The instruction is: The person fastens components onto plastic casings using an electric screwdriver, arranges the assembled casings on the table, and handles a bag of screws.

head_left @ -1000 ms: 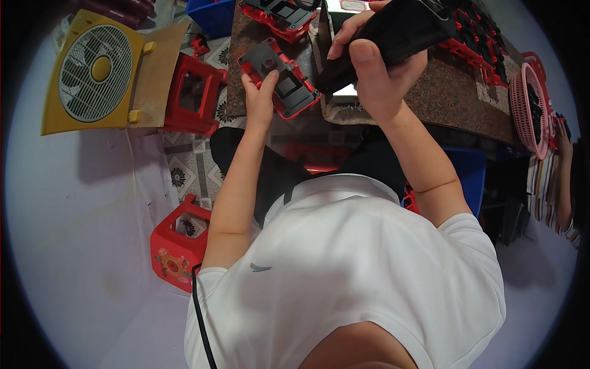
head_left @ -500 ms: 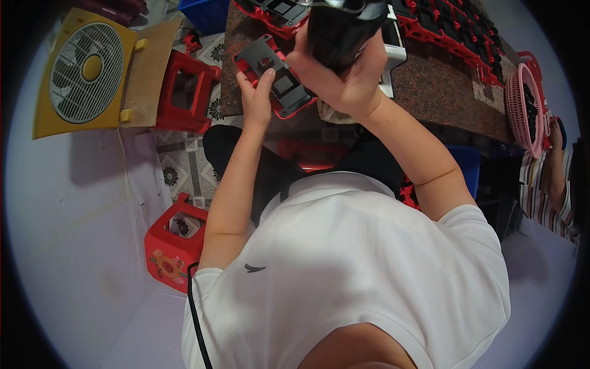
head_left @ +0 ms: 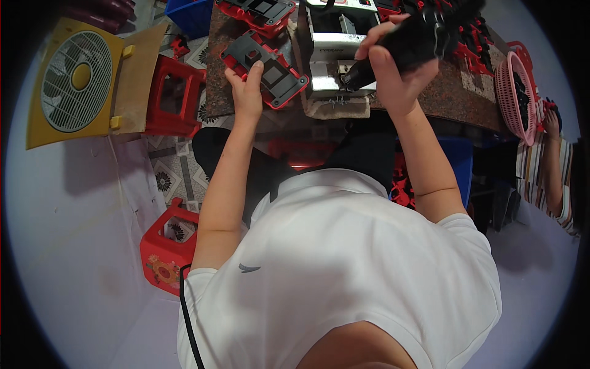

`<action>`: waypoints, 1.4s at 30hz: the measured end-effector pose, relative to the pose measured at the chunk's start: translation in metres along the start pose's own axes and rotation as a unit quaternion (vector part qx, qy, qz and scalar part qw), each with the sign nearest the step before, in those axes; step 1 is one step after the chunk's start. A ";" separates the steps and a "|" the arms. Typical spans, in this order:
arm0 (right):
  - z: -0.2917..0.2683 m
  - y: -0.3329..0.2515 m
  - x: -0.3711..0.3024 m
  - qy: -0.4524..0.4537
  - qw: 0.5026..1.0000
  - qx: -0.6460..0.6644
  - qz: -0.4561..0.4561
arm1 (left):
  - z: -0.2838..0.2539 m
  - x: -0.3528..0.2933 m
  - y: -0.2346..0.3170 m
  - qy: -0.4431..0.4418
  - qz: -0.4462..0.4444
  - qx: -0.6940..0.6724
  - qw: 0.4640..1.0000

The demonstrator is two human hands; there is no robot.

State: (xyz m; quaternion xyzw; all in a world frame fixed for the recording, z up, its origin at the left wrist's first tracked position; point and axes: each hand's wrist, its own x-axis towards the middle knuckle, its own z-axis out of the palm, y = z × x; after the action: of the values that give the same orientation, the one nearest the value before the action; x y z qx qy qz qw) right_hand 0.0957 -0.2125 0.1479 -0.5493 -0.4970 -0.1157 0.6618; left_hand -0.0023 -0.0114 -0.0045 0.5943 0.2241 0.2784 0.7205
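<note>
My left hand (head_left: 247, 97) grips the near left edge of a red-and-black plastic housing (head_left: 286, 85), its thumb on the black top face. The housing lies tilted at the table's near edge. My right hand (head_left: 399, 83) is wrapped round a black electric screwdriver (head_left: 413, 48), which is held aslant. The screwdriver's narrow end points down-left to the front of a white screw feeder (head_left: 337, 48). Whether the bit touches a screw is too small to tell. Several loose screws (head_left: 335, 102) lie at the feeder's front edge, above a beige cloth (head_left: 344, 111).
Another red-and-black housing (head_left: 261, 11) lies beyond mine on the speckled table (head_left: 452, 98). More stand at the far right, near a pink basket (head_left: 515, 98). Another person's arm (head_left: 553, 166) is at the right. A yellow fan (head_left: 80, 77) and red stools (head_left: 172, 249) are at the left.
My right hand has carried the screwdriver rightward, away from above the housing, and tilted it toward the screw feeder. My left hand keeps hold of the housing. The whole view has shifted slightly.
</note>
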 end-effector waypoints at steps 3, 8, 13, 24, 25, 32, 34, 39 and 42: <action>0.001 0.000 0.012 0.048 0.989 0.050 0.132 | -0.004 0.001 0.002 -0.003 -0.027 0.000 1.000; 0.047 -0.029 0.019 0.139 0.957 0.215 0.139 | 0.000 -0.002 0.028 -0.021 -0.113 -0.028 0.993; 0.076 -0.018 0.014 0.109 0.971 0.209 0.051 | 0.001 0.002 0.023 -0.038 -0.118 -0.063 0.990; 0.115 -0.020 0.018 -0.052 0.998 0.030 -0.020 | -0.001 -0.001 0.014 -0.035 -0.072 -0.062 0.995; 0.118 -0.019 0.024 -0.046 0.996 -0.005 -0.075 | -0.001 -0.002 0.015 -0.035 -0.071 -0.057 0.995; 0.100 -0.019 0.034 -0.027 0.974 0.195 0.109 | 0.000 -0.002 0.020 -0.047 -0.057 -0.032 0.997; 0.072 -0.035 0.041 0.063 0.954 0.250 0.150 | 0.000 0.004 0.013 -0.027 -0.052 -0.074 0.996; 0.004 -0.008 0.017 0.006 0.999 0.029 0.024 | -0.001 0.004 0.010 -0.058 -0.066 -0.057 0.995; -0.001 -0.004 0.003 -0.009 1.000 0.008 0.015 | 0.002 0.004 0.013 -0.054 -0.072 -0.041 0.995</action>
State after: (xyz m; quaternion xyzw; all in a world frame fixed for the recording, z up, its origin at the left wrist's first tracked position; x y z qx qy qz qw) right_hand 0.0945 -0.2138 0.1526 -0.5522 -0.4952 -0.0968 0.6637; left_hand 0.0005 -0.0080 0.0092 0.5609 0.2154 0.2021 0.7734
